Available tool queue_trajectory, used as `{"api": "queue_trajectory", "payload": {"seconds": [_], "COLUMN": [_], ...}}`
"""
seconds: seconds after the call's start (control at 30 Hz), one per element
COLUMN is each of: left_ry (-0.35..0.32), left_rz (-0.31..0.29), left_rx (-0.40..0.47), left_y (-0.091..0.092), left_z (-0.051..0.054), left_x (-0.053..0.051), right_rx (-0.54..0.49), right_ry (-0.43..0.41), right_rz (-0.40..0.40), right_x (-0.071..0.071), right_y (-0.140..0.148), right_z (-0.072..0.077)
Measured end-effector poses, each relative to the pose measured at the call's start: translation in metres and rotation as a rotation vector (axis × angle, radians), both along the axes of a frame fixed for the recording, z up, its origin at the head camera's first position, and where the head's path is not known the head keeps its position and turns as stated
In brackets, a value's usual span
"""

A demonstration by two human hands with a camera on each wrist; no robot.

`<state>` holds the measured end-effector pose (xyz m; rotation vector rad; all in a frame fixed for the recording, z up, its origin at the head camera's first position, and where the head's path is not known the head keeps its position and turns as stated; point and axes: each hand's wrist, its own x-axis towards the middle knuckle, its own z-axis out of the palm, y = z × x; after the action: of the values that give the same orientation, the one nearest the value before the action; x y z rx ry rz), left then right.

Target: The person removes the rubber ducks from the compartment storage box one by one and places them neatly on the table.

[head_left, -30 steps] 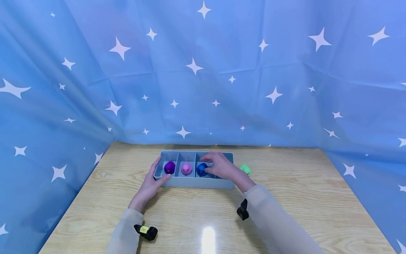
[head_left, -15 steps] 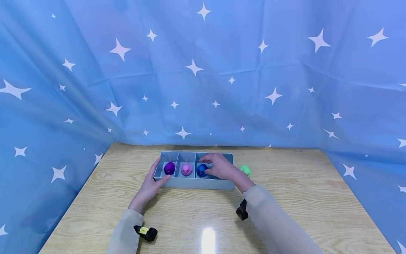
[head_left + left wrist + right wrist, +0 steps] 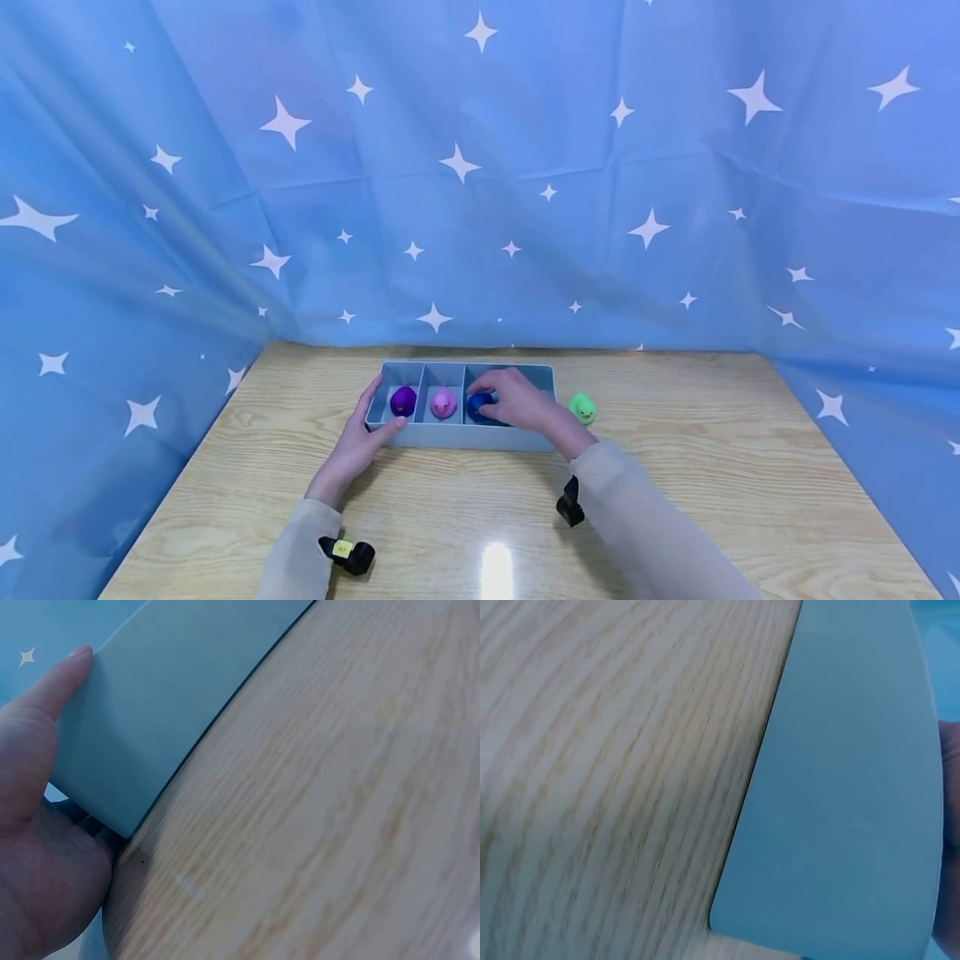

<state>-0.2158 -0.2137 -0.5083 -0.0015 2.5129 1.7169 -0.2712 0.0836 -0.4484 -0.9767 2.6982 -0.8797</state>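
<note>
A grey-blue divided tray [image 3: 465,437] lies near the table's back edge. The left hand [image 3: 358,442] grips its left end, thumb on the front wall and fingers at the end wall; the left wrist view shows that thumb against the tray wall [image 3: 142,712]. A purple duck [image 3: 402,402] and a pink duck [image 3: 443,404] sit in the first two compartments from the left. In the third, the right hand [image 3: 522,403] pinches a blue duck [image 3: 477,407] between thumb and fingers. In the right wrist view the tray wall [image 3: 840,780] hides most of that hand [image 3: 951,825].
A green duck [image 3: 582,408] stands on the wooden table [image 3: 675,500], just right of the tray beyond the right wrist. A blue star-patterned curtain [image 3: 480,208] hangs behind the table and along its sides.
The right hand sits slightly lower over the blue duck and covers more of it. More of the green duck shows. The left hand keeps its grip on the tray.
</note>
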Motion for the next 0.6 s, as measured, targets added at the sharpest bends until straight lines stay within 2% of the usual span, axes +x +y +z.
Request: {"api": "queue_trajectory", "payload": {"seconds": [0.6], "left_ry": [0.005], "left_rz": [0.001], "left_rx": [0.004], "left_y": [0.0002], "left_z": [-0.0011], "left_x": [0.0002], "right_rx": [0.13], "right_ry": [0.122], "right_rz": [0.057], "right_x": [-0.0044], "right_y": [-0.003], "right_z": [0.0003]}}
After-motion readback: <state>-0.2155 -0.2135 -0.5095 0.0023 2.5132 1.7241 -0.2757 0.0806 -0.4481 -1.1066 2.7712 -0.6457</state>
